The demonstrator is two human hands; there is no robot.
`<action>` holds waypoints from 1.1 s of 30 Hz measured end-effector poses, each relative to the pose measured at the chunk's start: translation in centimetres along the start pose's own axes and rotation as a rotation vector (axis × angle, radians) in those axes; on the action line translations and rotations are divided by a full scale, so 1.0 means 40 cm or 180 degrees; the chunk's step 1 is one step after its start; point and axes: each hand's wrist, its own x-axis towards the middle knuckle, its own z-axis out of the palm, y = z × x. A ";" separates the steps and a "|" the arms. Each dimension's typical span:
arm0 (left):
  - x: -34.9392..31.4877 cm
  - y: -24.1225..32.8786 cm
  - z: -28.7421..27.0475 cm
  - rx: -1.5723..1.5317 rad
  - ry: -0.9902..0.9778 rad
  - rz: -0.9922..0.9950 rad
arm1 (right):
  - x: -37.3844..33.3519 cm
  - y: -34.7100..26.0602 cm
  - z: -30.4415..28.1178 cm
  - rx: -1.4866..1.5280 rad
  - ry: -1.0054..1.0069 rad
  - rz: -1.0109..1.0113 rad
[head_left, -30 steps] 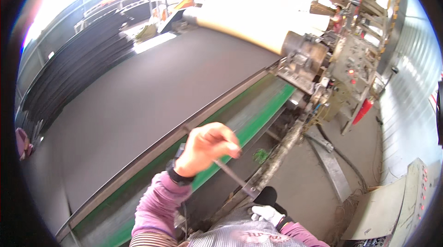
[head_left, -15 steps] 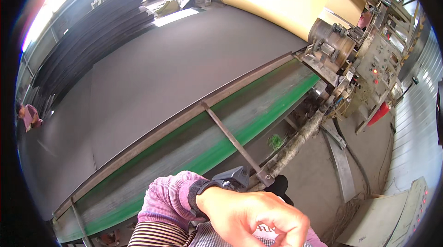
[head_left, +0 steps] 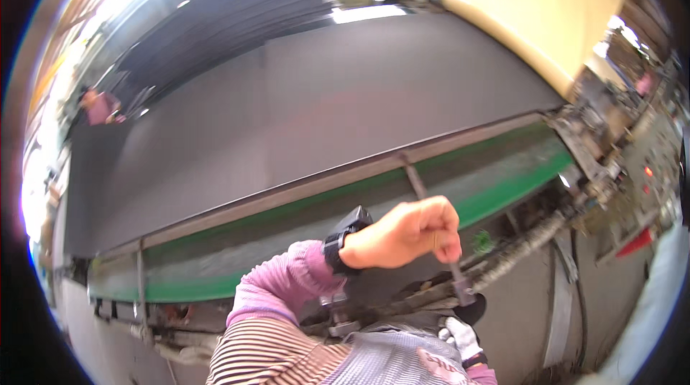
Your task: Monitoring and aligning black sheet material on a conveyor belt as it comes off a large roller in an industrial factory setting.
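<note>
My left hand (head_left: pixel 413 234) is raised in front of me, bare, its fingers curled in; whatever they may hold is hidden. A black strap with a boxy device (head_left: pixel 348 237) sits on that wrist, above a purple cuff. Behind the hand, a metal brace (head_left: pixel 415 180) runs down from the table's edge; I cannot tell whether they touch. Low in the view, by my grey checked apron (head_left: pixel 381 356), is my right hand (head_left: pixel 460 338) in a white glove, its fingers too blurred to read. Beyond both hands lies a wide dark sheet (head_left: pixel 345 104) on the long table.
A green-edged belt (head_left: pixel 496 194) runs under the table's near edge. A yellow sheet (head_left: pixel 532 11) passes over a roller at the far right, beside machinery with red lights (head_left: pixel 648 171). Dark stacked sheets (head_left: pixel 215 33) lie behind. Another person (head_left: pixel 100 107) is at the far left.
The view has swung, so the table and machinery appear farther right. My left hand has lifted away from my body toward the table side, its fingers more curled. My gloved right hand has come into sight.
</note>
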 end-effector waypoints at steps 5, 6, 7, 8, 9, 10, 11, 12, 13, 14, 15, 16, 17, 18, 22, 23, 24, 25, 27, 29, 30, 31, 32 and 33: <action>-0.146 -0.054 -0.262 -0.0817 0.2009 -0.0010 | 0.019 -0.004 -0.005 -0.0112 -0.0107 0.0122; -0.202 -0.082 -0.338 0.0084 0.2460 -0.0033 | 0.013 -0.015 0.000 -0.0316 -0.0120 0.0042; -0.260 -0.083 -0.408 0.1021 0.2995 -0.0385 | 0.021 -0.012 0.001 -0.0383 -0.0176 -0.0020; -0.307 -0.076 -0.464 0.0974 0.3462 -0.0621 | 0.031 -0.007 -0.001 -0.0372 -0.0152 0.0010; -0.403 -0.094 -0.558 0.1849 0.3691 -0.0722 | 0.043 0.001 0.007 -0.0223 -0.0243 0.0030; -0.499 -0.105 -0.636 0.2793 0.3998 -0.1274 | 0.058 0.012 0.011 -0.0065 -0.0322 0.0056; -0.597 -0.161 -0.718 0.3911 0.3507 -0.1260 | 0.041 0.009 -0.011 -0.0091 -0.0165 0.0015; -0.640 -0.191 -0.747 0.4954 0.3228 -0.1979 | 0.038 0.005 -0.024 -0.0078 -0.0070 0.0019; -0.737 -0.209 -0.802 0.5312 0.2965 -0.2598 | 0.041 0.003 -0.014 -0.0198 -0.0090 0.0024; -0.823 -0.218 -0.847 0.5660 0.2669 -0.3228 | 0.045 0.001 -0.004 -0.0316 -0.0129 0.0026; -0.858 -0.226 -0.859 0.5303 0.3123 -0.3537 | 0.048 0.001 -0.007 -0.0285 -0.0153 0.0089; -0.855 -0.234 -0.847 0.4896 0.3553 -0.3818 | 0.044 -0.003 -0.008 -0.0278 -0.0093 0.0077; -0.843 -0.250 -0.834 0.4724 0.3677 -0.3640 | 0.038 -0.011 -0.006 -0.0256 -0.0083 0.0099; -0.805 -0.248 -0.802 0.4543 0.3790 -0.3453 | 0.030 -0.018 -0.007 -0.0231 -0.0061 0.0115; -0.662 -0.244 -0.717 0.4660 0.3439 -0.2535 | 0.030 -0.020 -0.006 -0.0057 -0.0087 0.0275; -0.631 -0.253 -0.702 0.4736 0.3277 -0.2343 | 0.029 -0.020 -0.008 -0.0005 -0.0121 0.0308; -0.591 -0.243 -0.674 0.4689 0.3220 -0.2246 | 0.034 -0.017 -0.009 -0.0001 -0.0166 0.0303; -0.598 -0.280 -0.690 0.4933 0.3039 -0.1897 | 0.045 -0.005 -0.010 0.0044 -0.0252 0.0241; -0.553 -0.332 -0.691 0.5107 0.2809 -0.1629 | 0.068 0.030 -0.022 0.0048 -0.0322 0.0102; -0.435 -0.320 -0.624 0.5154 0.2660 -0.1624 | 0.056 0.022 -0.025 0.0155 -0.0328 0.0158; -0.373 -0.307 -0.585 0.5112 0.2782 -0.1704 | 0.051 0.019 -0.027 0.0187 -0.0337 0.0197; -0.327 -0.313 -0.569 0.5223 0.2726 -0.1763 | 0.049 0.023 -0.026 0.0399 -0.0392 0.0223; -0.284 -0.322 -0.558 0.5332 0.2668 -0.1820 | 0.048 0.024 -0.028 0.0229 -0.0319 0.0129; -0.241 -0.328 -0.549 0.5433 0.2529 -0.1885 | 0.046 0.022 -0.026 0.0217 -0.0314 0.0084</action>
